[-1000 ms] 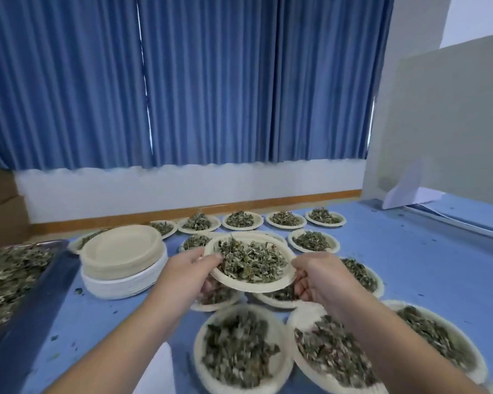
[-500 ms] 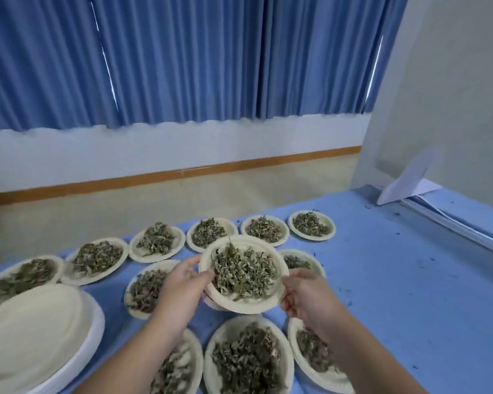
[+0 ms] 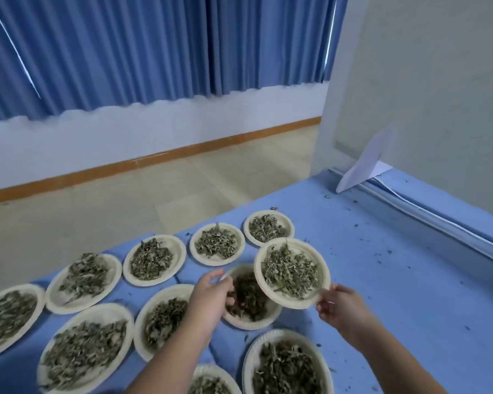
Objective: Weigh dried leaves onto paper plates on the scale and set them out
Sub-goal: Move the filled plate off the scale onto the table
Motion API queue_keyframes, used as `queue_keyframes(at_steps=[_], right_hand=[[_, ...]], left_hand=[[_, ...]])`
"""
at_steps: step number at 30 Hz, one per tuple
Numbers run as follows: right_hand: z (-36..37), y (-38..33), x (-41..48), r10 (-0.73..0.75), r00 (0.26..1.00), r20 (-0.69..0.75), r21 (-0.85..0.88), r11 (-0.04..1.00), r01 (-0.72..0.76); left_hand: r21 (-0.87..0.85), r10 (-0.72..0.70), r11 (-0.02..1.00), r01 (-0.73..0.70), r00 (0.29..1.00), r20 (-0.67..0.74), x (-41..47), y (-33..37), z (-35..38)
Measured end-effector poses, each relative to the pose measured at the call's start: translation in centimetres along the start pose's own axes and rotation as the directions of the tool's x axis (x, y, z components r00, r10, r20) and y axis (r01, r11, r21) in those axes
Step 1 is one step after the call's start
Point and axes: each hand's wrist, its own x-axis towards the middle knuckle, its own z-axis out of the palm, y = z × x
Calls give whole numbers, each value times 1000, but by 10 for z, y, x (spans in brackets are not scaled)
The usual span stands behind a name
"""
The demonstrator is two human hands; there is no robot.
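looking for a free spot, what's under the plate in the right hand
Under the held plate, pinched by the right hand, lies another plate of leaves on the blue table. Its right edge is covered, as is the table beneath.

The raised plate (image 3: 319, 259) is matt, off-white pressed paper, like the other plates (image 3: 180, 253) along the table's far edge. The dried leaves (image 3: 289, 273) look brittle, crinkled and dull. The table cover (image 3: 396, 280) is smooth, matt blue. The curtain (image 3: 154, 52) is pleated blue cloth. The skirting (image 3: 182, 151) looks like lightly glossy wood. The folded sheet (image 3: 365, 163) at the right edge is white paper.
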Motion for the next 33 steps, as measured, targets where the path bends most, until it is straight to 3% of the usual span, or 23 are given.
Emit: queue_keyframes(at_steps=[7, 14, 26, 30, 33], right_hand=[[-16, 21, 47, 60, 980, -192, 116, 992, -38], [-2, 24, 57, 152, 960, -234, 197, 975, -107], [5, 7, 6, 164, 974, -159, 218, 968, -127], [45, 4, -46, 143, 990, -18, 270, 954, -133], [92, 12, -86, 111, 981, 157, 203, 969, -142]], left_hand=[[-93, -68, 993, 74, 996, 65, 14, -6, -4], [-208, -81, 974, 91, 995, 54, 6, -11, -19], [-310, -58, 949, 61, 998, 16, -45, 2, -57], [-366, -27, 930, 26, 1000, 2, -80, 11, -90], [-387, 7, 922, -19, 999, -33, -109, 13, -126]])
